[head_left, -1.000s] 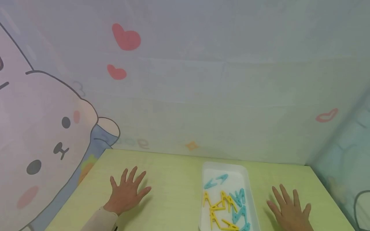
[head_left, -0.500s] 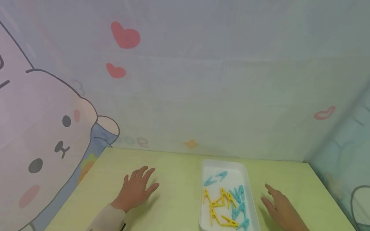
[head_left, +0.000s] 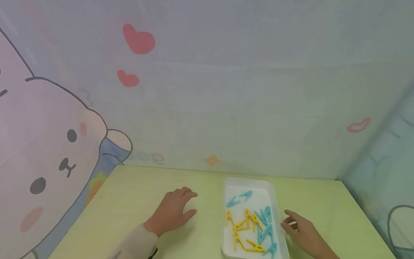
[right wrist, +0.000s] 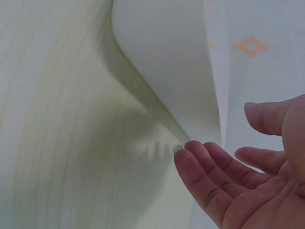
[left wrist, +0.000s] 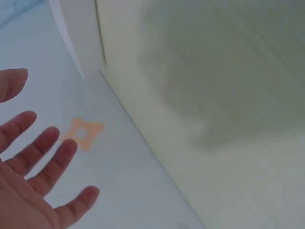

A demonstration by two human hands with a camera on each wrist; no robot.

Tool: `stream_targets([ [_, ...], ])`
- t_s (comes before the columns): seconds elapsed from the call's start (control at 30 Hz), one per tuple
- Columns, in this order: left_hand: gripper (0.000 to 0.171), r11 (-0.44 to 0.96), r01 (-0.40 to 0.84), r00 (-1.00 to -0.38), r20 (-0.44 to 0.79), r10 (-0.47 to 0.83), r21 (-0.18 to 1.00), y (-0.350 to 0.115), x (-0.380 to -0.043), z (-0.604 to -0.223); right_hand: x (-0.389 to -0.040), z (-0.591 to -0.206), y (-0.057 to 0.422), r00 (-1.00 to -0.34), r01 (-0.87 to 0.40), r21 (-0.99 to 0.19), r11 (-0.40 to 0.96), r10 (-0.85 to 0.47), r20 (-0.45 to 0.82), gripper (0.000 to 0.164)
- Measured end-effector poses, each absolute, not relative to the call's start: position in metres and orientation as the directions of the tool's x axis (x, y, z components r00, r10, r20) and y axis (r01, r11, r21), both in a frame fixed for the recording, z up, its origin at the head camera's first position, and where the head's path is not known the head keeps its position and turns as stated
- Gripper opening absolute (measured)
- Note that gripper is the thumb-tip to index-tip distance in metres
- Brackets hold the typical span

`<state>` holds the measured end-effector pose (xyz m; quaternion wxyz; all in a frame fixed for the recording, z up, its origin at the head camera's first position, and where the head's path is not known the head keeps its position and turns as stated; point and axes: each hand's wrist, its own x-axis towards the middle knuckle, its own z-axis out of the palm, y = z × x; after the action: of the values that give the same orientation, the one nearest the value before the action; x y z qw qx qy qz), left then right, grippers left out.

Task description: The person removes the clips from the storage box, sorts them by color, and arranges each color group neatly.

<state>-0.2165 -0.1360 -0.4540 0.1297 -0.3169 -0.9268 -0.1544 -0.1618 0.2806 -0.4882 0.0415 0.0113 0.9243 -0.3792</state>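
A white tray (head_left: 228, 187) stands on the table with several yellow clothespins (head_left: 238, 240) and several blue clothespins (head_left: 266, 233) lying loose in it. To its left my left hand (head_left: 171, 212) hovers over the table, holding nothing, fingers loosely bent and thumb apart. My right hand (head_left: 300, 230) is close to the tray's right side, also holding nothing, its fingers slightly bent. In the right wrist view those fingers (right wrist: 205, 176) appear near the tray's outer wall (right wrist: 167, 62); whether they touch it I cannot tell. The left wrist view shows the left fingers (left wrist: 52, 167) spread, with the tray's wall (left wrist: 78, 33) beyond.
The pale yellow-green table (head_left: 129, 194) ends at a cloth backdrop (head_left: 242, 108) printed with hearts and a cartoon rabbit (head_left: 55, 151). At the far right, a dark curved line (head_left: 389, 226) shows beside the table.
Both hands have moved inward toward the tray, the left going right and the right going left. Their spread fingers have relaxed and bent. The clothespins lie as before.
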Motion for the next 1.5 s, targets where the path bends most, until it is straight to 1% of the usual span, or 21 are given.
stream_targets([
  [0.17,0.027,0.631,0.752,-0.657,0.304,0.69,0.192,-0.108,-0.213,-0.447,-0.161,-0.489,0.273,-0.994,0.09,-0.751,0.654,0.011,-0.109,0.049],
  [0.23,0.024,0.592,0.785,-0.619,0.275,0.735,0.183,-0.097,-0.212,-0.446,-0.16,-0.49,0.271,-0.994,0.095,-0.756,0.647,0.016,-0.111,0.047],
  [0.4,0.026,0.505,0.854,-0.52,0.228,0.823,0.124,-0.07,-0.209,-0.451,-0.161,-0.492,0.269,-0.995,0.09,-0.757,0.647,0.017,-0.103,0.045],
  [0.6,0.031,0.38,0.925,-0.371,0.193,0.908,-0.008,-0.041,-0.208,-0.458,-0.16,-0.493,0.268,-0.992,0.119,-0.767,0.631,0.034,-0.126,0.047],
  [0.7,0.034,0.337,0.94,-0.323,0.171,0.931,-0.06,-0.031,-0.209,-0.459,-0.16,-0.492,0.265,-0.988,0.14,-0.768,0.625,0.044,-0.145,0.048],
  [0.83,0.038,0.321,0.944,-0.311,0.115,0.943,-0.074,-0.02,-0.209,-0.46,-0.16,-0.491,0.264,-0.984,0.168,-0.782,0.6,0.049,-0.174,0.049],
  [1.07,0.036,0.338,0.936,-0.34,-0.005,0.94,-0.101,-0.005,-0.209,-0.466,-0.163,-0.493,0.271,-0.967,0.245,-0.819,0.519,0.067,-0.246,0.045],
  [1.23,0.036,0.336,0.932,-0.344,-0.042,0.938,-0.135,0.001,-0.205,-0.468,-0.164,-0.497,0.273,-0.956,0.288,-0.832,0.475,0.092,-0.279,0.044],
  [1.43,0.043,0.329,0.93,-0.346,-0.086,0.934,-0.162,0.005,-0.202,-0.47,-0.162,-0.498,0.272,-0.957,0.286,-0.846,0.451,0.093,-0.274,0.042],
  [1.5,0.041,0.327,0.932,-0.344,-0.092,0.934,-0.158,0.006,-0.201,-0.472,-0.161,-0.497,0.272,-0.959,0.281,-0.85,0.447,0.091,-0.269,0.041],
])
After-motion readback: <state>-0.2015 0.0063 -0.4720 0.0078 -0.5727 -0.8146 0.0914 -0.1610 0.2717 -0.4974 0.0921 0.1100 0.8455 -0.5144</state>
